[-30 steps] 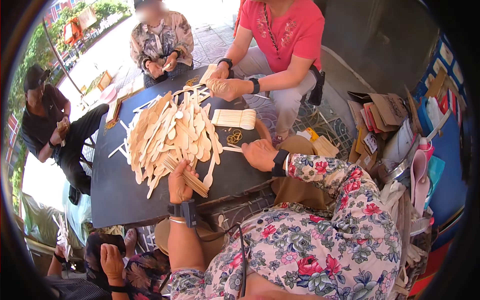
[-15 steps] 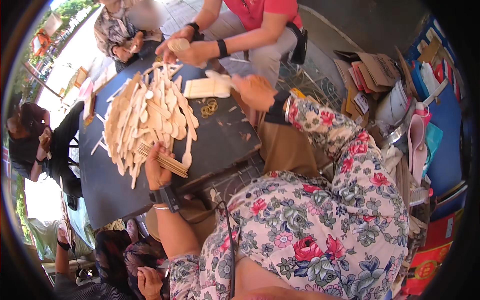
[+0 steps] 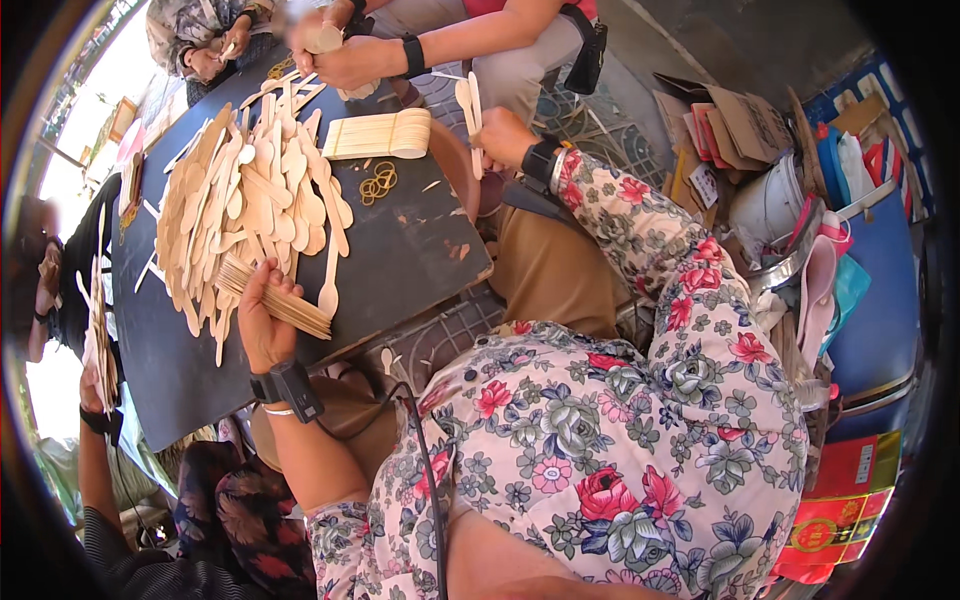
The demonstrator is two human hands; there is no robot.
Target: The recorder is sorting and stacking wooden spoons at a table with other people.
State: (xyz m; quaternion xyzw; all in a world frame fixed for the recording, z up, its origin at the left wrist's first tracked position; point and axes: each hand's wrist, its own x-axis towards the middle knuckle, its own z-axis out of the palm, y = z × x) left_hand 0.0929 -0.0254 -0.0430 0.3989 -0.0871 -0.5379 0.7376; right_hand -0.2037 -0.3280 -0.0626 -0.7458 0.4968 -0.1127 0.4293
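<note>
My left hand (image 3: 264,330) is closed round a stack of thin wooden spoons (image 3: 303,315), seen edge-on, at the near side of a loose pile of wooden spoons (image 3: 245,205). One loose spoon (image 3: 328,290) lies beside that stack, its bowl toward me. My right hand (image 3: 505,138) is off the table's right edge, pinching a few wooden spoons (image 3: 467,108) that point away from me. Between my hands and farther back lies a neat flat row of wooden spoons (image 3: 376,134). Yellow rubber bands (image 3: 378,183) lie just in front of it.
The dark table (image 3: 410,250) has a worn right corner. Across it, a co-worker's hands (image 3: 350,58) hold a bundle of spoons; other people sit at the left. Flattened cardboard (image 3: 745,125), a white bucket (image 3: 768,200) and a blue surface (image 3: 875,320) stand at the right.
My right hand has moved right, away from the neat row, and its spoons have swung from pointing left to pointing away from me. My left hand keeps its stack; the view has shifted.
</note>
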